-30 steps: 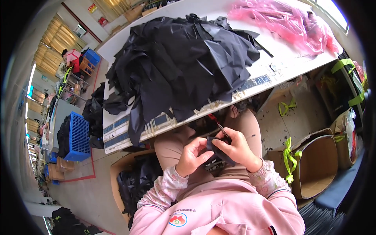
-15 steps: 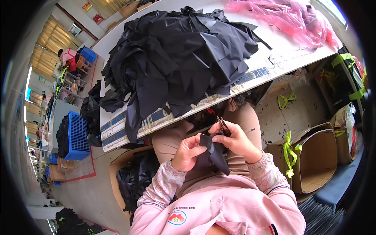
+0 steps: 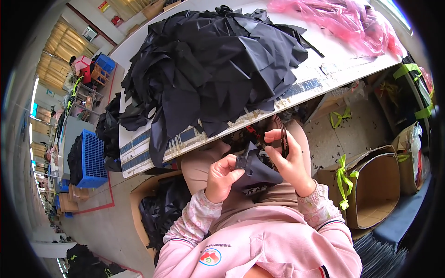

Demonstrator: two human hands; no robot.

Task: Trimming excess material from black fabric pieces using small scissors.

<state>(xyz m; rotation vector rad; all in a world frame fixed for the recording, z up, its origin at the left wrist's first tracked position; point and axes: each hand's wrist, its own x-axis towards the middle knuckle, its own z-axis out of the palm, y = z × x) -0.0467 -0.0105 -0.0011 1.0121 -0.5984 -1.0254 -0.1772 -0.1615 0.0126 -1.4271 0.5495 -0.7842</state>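
Over my lap, my left hand (image 3: 220,178) pinches the edge of a black fabric piece (image 3: 259,172) between thumb and fingers. The piece hangs down from there, and a pale printed mark shows near its lower edge. To its right, my right hand (image 3: 292,162) holds dark thread snips (image 3: 284,142), with the blades pointing up and away from me. The right thumb and index finger are spread apart, free of the fabric. In front of both hands, a large heap of black fabric pieces (image 3: 208,69) covers much of the white table (image 3: 324,76).
Pink plastic sheeting (image 3: 338,23) lies at the table's far right. A cardboard box (image 3: 371,190) with a yellow-green tie stands at my right; another box (image 3: 137,199) with black fabric is at my left. Farther left is a blue crate (image 3: 92,160). A person (image 3: 83,67) is in the background.
My right hand has left the fabric and moved right and slightly up with the snips. The fabric piece has opened out, and its printed mark has come into view.
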